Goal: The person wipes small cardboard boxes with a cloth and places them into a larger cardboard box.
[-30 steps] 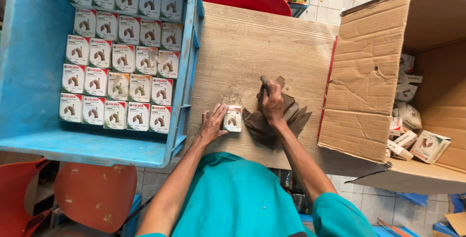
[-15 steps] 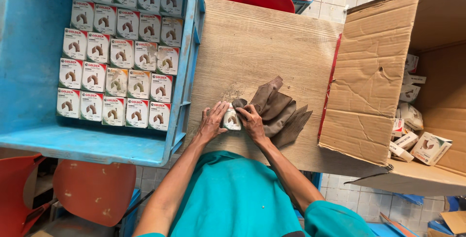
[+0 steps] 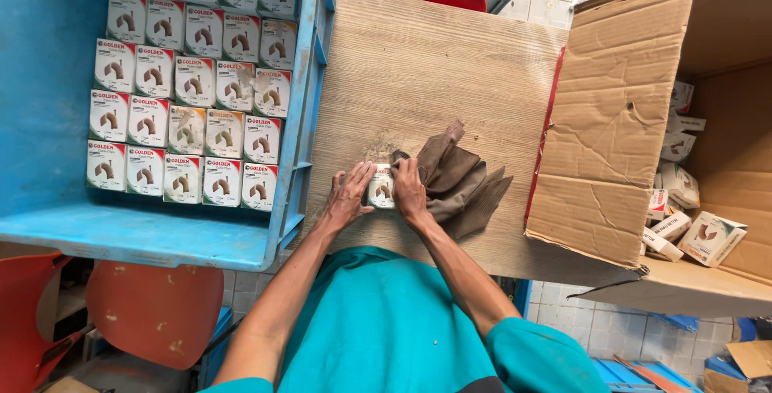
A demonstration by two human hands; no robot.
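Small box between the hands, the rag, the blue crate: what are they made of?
Small box: looks like thin printed card, slightly glossy, with folded edges; both hands hold it.
Rag: soft woven cloth, brown and matte, crumpled in folds.
Blue crate: probably moulded plastic, with an even colour, a ribbed wall and scuffs.

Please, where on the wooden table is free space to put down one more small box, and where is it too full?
The wooden table is bare on its far half, between the blue crate and the cardboard carton. The near edge is crowded: the left hand and right hand hold a small box, with the brown cloth beside it.
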